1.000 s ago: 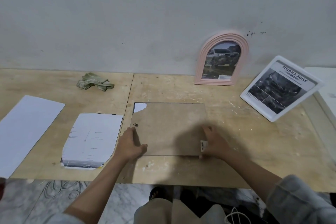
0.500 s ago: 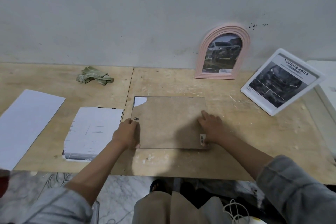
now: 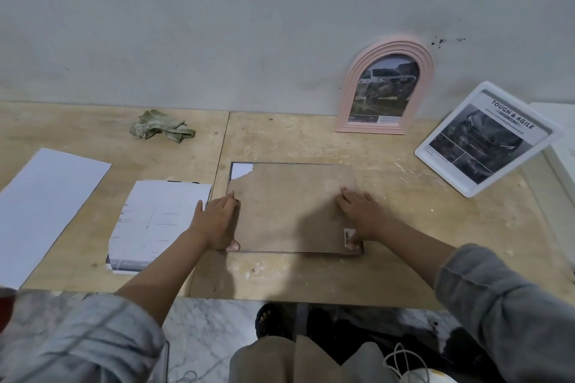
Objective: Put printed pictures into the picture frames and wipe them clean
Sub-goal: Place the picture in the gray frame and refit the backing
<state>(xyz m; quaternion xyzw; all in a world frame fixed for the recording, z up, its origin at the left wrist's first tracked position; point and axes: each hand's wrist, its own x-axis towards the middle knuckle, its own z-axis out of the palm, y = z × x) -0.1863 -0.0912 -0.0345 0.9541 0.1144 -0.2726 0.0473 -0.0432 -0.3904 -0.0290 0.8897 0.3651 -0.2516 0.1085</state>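
A rectangular picture frame lies face down on the wooden table, its brown backing board [image 3: 289, 205] on top. The board's far left corner is torn and white paper [image 3: 240, 169] shows through. My left hand [image 3: 217, 221] lies flat along the board's left edge, fingers straight. At the board's right edge my right hand [image 3: 361, 214] presses down, thumb on the near right corner beside a barcode sticker [image 3: 349, 235]. A pink arched frame [image 3: 385, 87] with a car picture leans on the wall. A white frame [image 3: 485, 140] with a car print stands tilted at the right.
A crumpled green cloth [image 3: 161, 129] lies at the back left of the table [image 3: 404, 258]. A cut printed sheet [image 3: 158, 221] lies face down left of the frame, and a blank white sheet [image 3: 43, 208] further left. A white box edge [image 3: 560, 165] is at the far right.
Both hands slid away from me along the board's side edges. The left hand's fingers straightened against the left edge. The board stays in place.
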